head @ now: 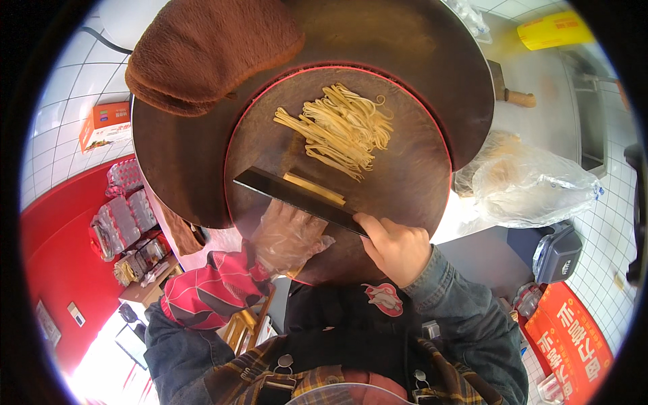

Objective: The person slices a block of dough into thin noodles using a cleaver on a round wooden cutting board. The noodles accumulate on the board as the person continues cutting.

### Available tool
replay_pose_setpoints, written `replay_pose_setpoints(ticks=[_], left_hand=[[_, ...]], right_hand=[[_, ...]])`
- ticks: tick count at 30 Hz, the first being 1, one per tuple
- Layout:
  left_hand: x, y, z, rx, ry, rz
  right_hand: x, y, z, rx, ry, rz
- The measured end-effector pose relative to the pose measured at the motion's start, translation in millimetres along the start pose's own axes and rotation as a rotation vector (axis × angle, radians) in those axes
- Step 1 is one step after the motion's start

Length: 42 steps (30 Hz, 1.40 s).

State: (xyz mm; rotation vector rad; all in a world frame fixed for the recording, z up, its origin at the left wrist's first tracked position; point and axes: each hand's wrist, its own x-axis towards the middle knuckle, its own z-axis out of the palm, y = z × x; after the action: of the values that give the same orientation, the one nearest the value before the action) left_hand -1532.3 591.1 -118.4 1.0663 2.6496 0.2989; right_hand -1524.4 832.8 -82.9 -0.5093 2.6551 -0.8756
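Observation:
My right hand [396, 246] grips the handle end of a cleaver [298, 198], whose wide dark blade crosses the near part of a round chopping board [415, 187]. Under a clear plastic glove, my left hand [288, 235] lies flat beside the near face of the blade, fingertips against it, over yellowish sheets of food that show at its edges. Just beyond the blade lies a narrow cut strip [315, 188] of the same food. A loose heap of thin yellow strips, like noodles or shredded tofu sheet [344, 129], sits farther back on the board.
Around the board's far side curves a large dark round surface [405, 40], with a folded brown cloth [207, 50] at its left. On the right are a clear plastic bag [531, 182], another wooden-handled knife [519, 97], a yellow roll [554, 31] and a lidded bin [559, 253].

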Motion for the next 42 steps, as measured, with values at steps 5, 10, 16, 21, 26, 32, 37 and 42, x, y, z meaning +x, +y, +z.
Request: replay_pose_setpoints(ticks=[5, 10, 16, 21, 26, 32, 37, 42], left_hand=[[-1, 0, 6, -0.001, 0.039, 0.005], [-1, 1, 7, -0.048, 0.046, -0.015], [0, 1, 6, -0.028, 0.112, -0.005], [0, 1, 4, -0.028, 0.085, -0.011], [0, 2, 2, -0.017, 0.074, -0.007], [0, 1, 4, -0.018, 0.062, -0.007], [0, 1, 4, -0.008, 0.025, -0.015], [1, 1, 1, -0.019, 0.033, -0.016]], right_hand=[[-2, 0, 5, -0.071, 0.008, -0.010], [-3, 2, 4, -0.097, -0.019, 0.011], [-4, 1, 1, -0.095, -0.039, 0.001], [-5, 0, 0, -0.113, -0.033, 0.002], [-6, 1, -1, -0.129, -0.036, 0.006], [-9, 3, -2, -0.138, -0.033, 0.013], [-10, 4, -5, -0.146, -0.036, 0.016], [-8, 5, -5, -0.165, -0.036, 0.020]])
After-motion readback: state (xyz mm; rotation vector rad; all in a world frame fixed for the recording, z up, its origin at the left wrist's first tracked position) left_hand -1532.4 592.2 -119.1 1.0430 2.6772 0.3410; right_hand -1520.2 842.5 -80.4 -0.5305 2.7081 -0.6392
